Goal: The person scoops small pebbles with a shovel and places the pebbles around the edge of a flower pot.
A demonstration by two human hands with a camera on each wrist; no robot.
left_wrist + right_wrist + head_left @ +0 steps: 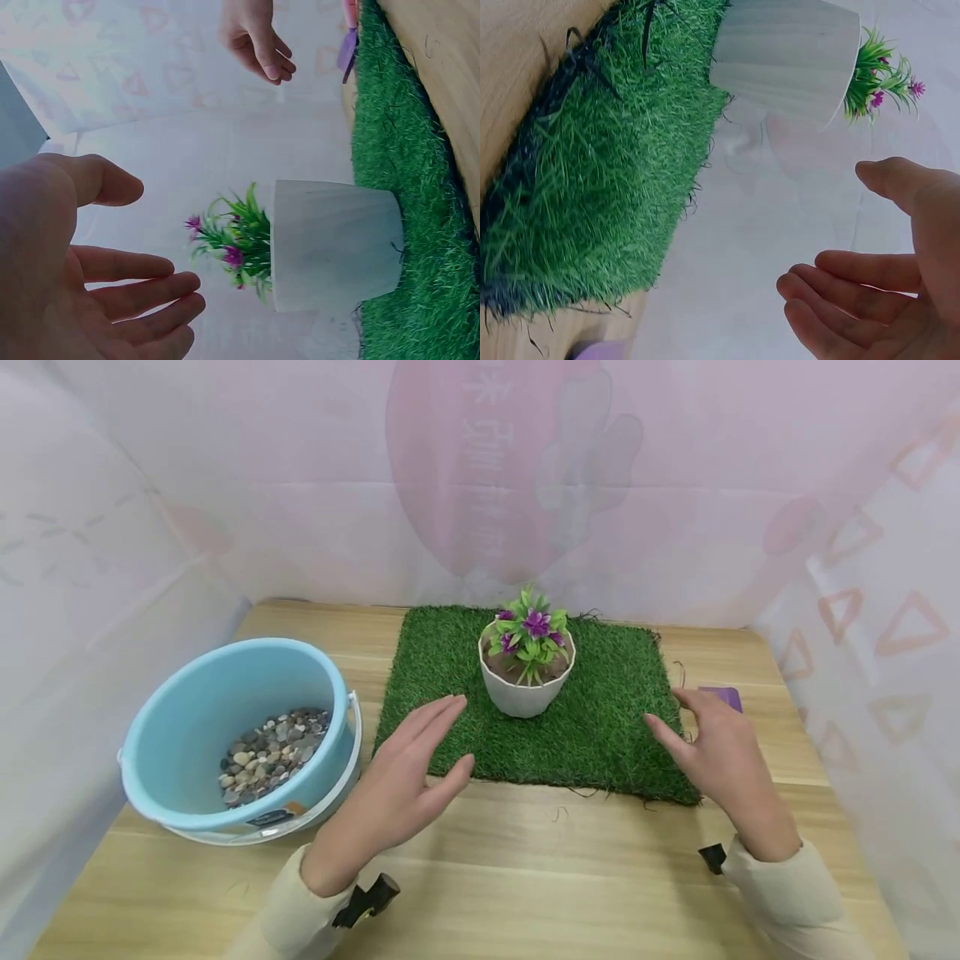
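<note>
Item: white pot [527, 681] with a purple-flowered plant [529, 632], upright at the middle of the green turf mat [600, 735]. I hold my left hand [401, 785] spread, palm inward, left of the pot and nearer me; my right hand [720, 752] spread likewise to the pot's right, near the mat's edge. Neither touches it; the left looks nearer. Blue bucket [187, 727] of pebbles [270, 756]: well left of the pot. Purple object [722, 696]: right of it, beyond the mat.
</note>
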